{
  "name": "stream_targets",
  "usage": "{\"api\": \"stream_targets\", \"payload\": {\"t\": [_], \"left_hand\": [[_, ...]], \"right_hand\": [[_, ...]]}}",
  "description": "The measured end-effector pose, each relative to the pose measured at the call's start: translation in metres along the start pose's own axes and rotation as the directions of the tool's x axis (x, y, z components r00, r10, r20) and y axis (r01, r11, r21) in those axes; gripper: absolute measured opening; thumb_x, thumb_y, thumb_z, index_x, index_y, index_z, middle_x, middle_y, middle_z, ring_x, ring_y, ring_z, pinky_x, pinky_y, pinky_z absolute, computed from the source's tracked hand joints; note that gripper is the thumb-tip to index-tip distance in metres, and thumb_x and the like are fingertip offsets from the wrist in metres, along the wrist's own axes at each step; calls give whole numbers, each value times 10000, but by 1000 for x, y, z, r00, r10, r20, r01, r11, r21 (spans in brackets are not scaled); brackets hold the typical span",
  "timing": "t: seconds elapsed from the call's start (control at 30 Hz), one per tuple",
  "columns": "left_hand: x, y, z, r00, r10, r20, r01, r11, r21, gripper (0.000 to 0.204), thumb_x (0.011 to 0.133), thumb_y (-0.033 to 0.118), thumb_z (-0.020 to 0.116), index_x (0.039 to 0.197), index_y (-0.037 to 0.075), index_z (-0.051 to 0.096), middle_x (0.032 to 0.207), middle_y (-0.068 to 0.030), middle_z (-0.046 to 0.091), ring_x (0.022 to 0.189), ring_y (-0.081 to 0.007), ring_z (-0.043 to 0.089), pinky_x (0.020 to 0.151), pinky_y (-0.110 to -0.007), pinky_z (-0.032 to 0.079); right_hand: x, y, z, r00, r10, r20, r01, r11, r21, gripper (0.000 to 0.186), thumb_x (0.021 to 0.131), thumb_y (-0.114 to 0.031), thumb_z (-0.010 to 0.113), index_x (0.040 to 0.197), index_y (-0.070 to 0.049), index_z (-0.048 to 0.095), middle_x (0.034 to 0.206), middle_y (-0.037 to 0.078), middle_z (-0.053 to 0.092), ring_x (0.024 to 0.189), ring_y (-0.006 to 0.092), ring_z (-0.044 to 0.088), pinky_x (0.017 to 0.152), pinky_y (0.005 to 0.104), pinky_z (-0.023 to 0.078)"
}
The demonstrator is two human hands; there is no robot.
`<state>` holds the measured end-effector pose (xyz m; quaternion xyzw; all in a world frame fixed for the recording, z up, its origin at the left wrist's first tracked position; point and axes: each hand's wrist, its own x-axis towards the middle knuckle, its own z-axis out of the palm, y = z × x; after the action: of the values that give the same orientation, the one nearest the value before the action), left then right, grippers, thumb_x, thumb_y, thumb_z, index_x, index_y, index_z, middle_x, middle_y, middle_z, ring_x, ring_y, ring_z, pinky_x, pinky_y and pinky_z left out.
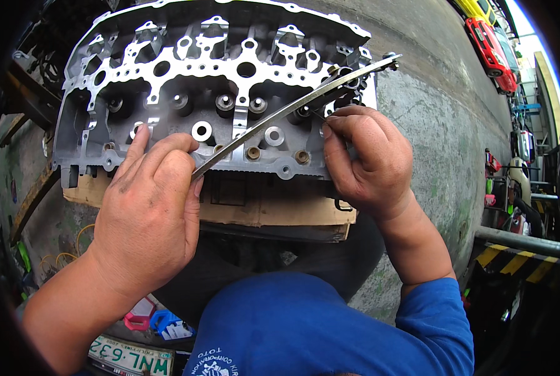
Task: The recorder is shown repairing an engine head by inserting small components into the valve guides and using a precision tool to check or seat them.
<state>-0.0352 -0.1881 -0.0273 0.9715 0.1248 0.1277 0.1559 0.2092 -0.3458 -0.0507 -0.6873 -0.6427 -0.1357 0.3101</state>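
An aluminium engine cylinder head [195,66] lies in front of me, with valve stems and spring seats in its open bays. My left hand [148,194] is closed around the near end of a long flat metal lever bar [292,106]. The bar slants up to the right across the cylinder head, and its far end reaches a bolted fixture at the right end of the casting. Below that end, my right hand [371,153] pinches at the rightmost valve. What its fingertips hold, perhaps something thin and dark, is too small to make out.
Under the cylinder head is a cardboard-covered support [274,210]. A licence plate [129,358] and pink and blue items [161,318] lie at lower left. A metal pipe [521,241] and a yellow-black striped edge [518,262] stand at right. A red car [492,53] is parked beyond.
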Motion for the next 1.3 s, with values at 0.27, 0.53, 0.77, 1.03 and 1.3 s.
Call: {"api": "stream_targets", "payload": {"t": [0.27,0.53,0.77,1.03,1.3], "left_hand": [[1,2,-2,1000,-11,11,11,1000,0,221,911,-7,623,1105,-25,519,1179,-204,630,1092,-412,657,1108,-603,443],[2,5,-8,1000,-16,11,15,999,30,198,917,-4,618,1090,-21,523,1149,-205,641,1076,-412,661,1106,-591,451],[5,7,-14,999,-38,19,37,998,45,163,934,26,609,1076,-24,547,1107,-217,655,1077,-417,662,1101,-577,460],[6,9,-22,989,-104,104,106,994,-9,219,980,30,538,1190,-29,564,1121,-223,665,1125,-465,639,1134,-572,425],[5,9,-19,996,-88,5,88,996,-2,75,979,66,559,988,1,524,901,-199,614,908,-452,632,1084,-575,449]], "right_hand": [[-2,0,2,999,4,-43,-4,1000,13,118,782,-9,741,874,-48,677,877,125,718,762,293,713,648,369,581],[-1,0,2,998,-4,-55,5,1000,17,131,769,6,734,875,-44,676,860,124,714,757,294,710,653,373,580],[0,0,0,998,36,-58,-32,998,57,124,763,14,729,853,-41,663,847,131,709,744,302,705,647,376,574],[-4,-2,2,965,222,-143,-177,946,273,106,858,38,666,946,-13,637,841,115,700,745,230,707,667,331,572],[-2,10,6,878,479,7,-413,750,516,182,941,-25,641,1109,33,681,892,106,720,789,133,680,727,276,543]]}}
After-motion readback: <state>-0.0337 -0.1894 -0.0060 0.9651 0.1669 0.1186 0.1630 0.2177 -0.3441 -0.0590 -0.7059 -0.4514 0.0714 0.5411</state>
